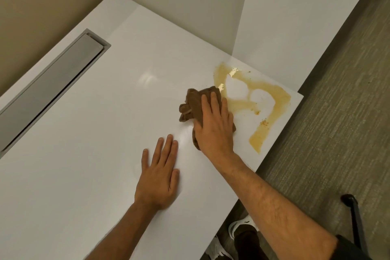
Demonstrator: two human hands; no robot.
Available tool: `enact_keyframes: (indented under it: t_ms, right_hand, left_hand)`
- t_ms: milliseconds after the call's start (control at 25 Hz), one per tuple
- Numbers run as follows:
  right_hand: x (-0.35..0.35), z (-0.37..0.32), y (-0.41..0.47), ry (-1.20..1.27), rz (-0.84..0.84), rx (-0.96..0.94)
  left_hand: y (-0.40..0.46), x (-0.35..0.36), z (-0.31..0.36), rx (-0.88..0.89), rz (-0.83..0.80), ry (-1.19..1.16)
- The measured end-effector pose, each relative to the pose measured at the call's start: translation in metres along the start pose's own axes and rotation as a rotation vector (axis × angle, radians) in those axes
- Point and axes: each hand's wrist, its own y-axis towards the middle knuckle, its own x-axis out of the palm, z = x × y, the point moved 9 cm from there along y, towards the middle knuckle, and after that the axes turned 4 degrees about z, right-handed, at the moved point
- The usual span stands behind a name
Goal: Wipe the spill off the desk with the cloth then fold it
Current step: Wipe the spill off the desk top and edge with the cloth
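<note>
Brown crumpled cloth [196, 104] beside spill [263, 99]

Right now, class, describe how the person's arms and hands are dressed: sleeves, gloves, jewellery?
Both hands, left hand and right hand, are bare: no gloves, rings or watch visible. Both forearms are uncovered; only a dark sleeve edge shows near the right elbow.

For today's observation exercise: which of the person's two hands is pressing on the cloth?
The right hand presses the brown cloth beside the spill; the left hand lies flat on the bare desk.
</note>
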Motion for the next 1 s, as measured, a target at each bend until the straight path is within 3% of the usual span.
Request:
enact_keyframes:
  t_ms: [120, 560, 1000]
  right_hand:
    - [0.026, -0.001, -0.005, -0.295, -0.093, -0.051]
    - [0.038, -0.016, 0.05, -0.211, 0.033, 0.075]
    - [0.045, -0.027, 0.071, 0.009, -0.043, -0.29]
  left_hand:
    - [0.001, 0.0, 0.001, -0.005, -0.007, 0.016]
    - [0.001, -0.002, 0.002, -0.008, -0.044, -0.014]
    - [0.001, -0.003, 0.004, -0.008, -0.042, -0.025]
